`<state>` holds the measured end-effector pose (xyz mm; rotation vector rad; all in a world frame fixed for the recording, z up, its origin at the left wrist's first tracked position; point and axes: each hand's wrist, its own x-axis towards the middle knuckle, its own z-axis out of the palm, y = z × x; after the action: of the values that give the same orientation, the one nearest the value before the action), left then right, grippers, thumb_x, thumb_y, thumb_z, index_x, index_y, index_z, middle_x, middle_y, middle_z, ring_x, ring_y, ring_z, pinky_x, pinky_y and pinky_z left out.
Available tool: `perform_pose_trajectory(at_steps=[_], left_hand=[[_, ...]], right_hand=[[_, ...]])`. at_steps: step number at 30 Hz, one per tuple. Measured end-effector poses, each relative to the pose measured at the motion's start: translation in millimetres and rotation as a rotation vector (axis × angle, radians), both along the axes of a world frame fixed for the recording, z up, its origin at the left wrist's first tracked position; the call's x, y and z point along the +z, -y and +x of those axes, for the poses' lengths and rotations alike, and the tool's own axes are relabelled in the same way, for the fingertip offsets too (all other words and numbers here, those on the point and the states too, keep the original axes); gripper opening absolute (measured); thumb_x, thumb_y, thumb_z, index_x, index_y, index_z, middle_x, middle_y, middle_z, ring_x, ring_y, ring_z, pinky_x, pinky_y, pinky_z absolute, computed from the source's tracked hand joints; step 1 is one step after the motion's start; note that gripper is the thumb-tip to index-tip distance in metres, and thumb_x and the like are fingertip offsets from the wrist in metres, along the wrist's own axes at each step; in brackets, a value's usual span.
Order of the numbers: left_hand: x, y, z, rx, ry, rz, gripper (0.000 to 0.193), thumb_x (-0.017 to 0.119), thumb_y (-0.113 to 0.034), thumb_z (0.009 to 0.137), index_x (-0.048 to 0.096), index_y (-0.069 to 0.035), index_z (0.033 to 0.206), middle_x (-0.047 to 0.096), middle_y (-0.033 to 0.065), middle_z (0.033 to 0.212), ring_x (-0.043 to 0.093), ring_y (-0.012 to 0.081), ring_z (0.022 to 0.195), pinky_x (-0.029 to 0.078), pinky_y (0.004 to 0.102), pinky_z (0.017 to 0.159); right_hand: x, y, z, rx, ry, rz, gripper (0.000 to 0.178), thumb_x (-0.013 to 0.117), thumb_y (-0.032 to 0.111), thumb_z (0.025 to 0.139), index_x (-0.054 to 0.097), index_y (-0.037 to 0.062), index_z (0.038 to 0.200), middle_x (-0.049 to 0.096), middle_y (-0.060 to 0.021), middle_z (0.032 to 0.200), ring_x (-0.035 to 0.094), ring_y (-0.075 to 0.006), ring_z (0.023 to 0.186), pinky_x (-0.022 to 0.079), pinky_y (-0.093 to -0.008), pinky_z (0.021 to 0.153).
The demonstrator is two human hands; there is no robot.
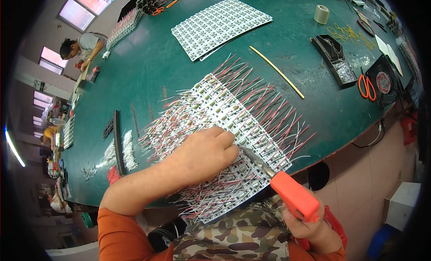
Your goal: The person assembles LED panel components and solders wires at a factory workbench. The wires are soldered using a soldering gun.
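A large white circuit board panel lies at the table's front edge, with rows of small parts and many red and white wires sticking out past its sides. Over its middle, my left hand is closed with the fingers curled down; whatever they pinch is hidden beneath them. From the lower right, my right hand grips a soldering iron by its red handle. The iron's metal tip points at the board just right of my left fingers; whether it touches cannot be made out.
A stack of white panels lies farther back. Left are a dark bar and cut wires. To the right are a yellow stick, a black solder tray, orange scissors and a fan. Another person works far left.
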<state>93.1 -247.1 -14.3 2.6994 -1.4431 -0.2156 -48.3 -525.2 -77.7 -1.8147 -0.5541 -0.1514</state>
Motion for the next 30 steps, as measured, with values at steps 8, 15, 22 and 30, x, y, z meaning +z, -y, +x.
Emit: perform_pose_trajectory(at_steps=[8, 15, 22, 30], left_hand=[[1, 0, 1, -0.010, -0.009, 0.016, 0.019, 0.060, -0.012, 0.078, 0.063, -0.004, 0.096, 0.057, 0.0088, 0.089, 0.061, 0.0279, 0.087, 0.054, 0.0393, 0.072], [0, 0, -1, -0.007, 0.003, 0.017, 0.019, 0.060, -0.012, 0.078, 0.062, -0.005, 0.094, 0.057, 0.0089, 0.088, 0.061, 0.0278, 0.088, 0.054, 0.0397, 0.072], [-9, -2, -6, 0.027, 0.125, -0.167, 0.008, 0.060, -0.012, 0.076, 0.058, -0.005, 0.080, 0.055, 0.0088, 0.084, 0.059, 0.0280, 0.081, 0.052, 0.0397, 0.074], [-14, 2, -8, -0.069, 0.173, -0.260, 0.009, 0.061, -0.012, 0.074, 0.059, -0.005, 0.080, 0.053, 0.0074, 0.078, 0.058, 0.0263, 0.079, 0.049, 0.0412, 0.082]], right_hand=[[-5, 9, -11, -0.023, -0.073, 0.013, 0.058, 0.074, 0.006, 0.079, 0.048, -0.0124, 0.127, 0.068, -0.0253, 0.102, 0.070, -0.0322, 0.077, 0.056, -0.0366, 0.073], [-4, 8, -11, -0.020, -0.083, 0.020, 0.058, 0.073, 0.007, 0.079, 0.048, -0.0118, 0.128, 0.068, -0.0253, 0.105, 0.071, -0.0331, 0.081, 0.056, -0.0371, 0.076], [-6, 15, -21, -0.023, -0.114, -0.023, 0.054, 0.072, 0.009, 0.083, 0.050, -0.0118, 0.128, 0.066, -0.0256, 0.113, 0.070, -0.0341, 0.089, 0.056, -0.0384, 0.081], [-13, 22, -32, -0.031, -0.158, 0.009, 0.056, 0.072, 0.010, 0.084, 0.048, -0.0116, 0.130, 0.065, -0.0254, 0.112, 0.070, -0.0332, 0.089, 0.056, -0.0374, 0.081]])
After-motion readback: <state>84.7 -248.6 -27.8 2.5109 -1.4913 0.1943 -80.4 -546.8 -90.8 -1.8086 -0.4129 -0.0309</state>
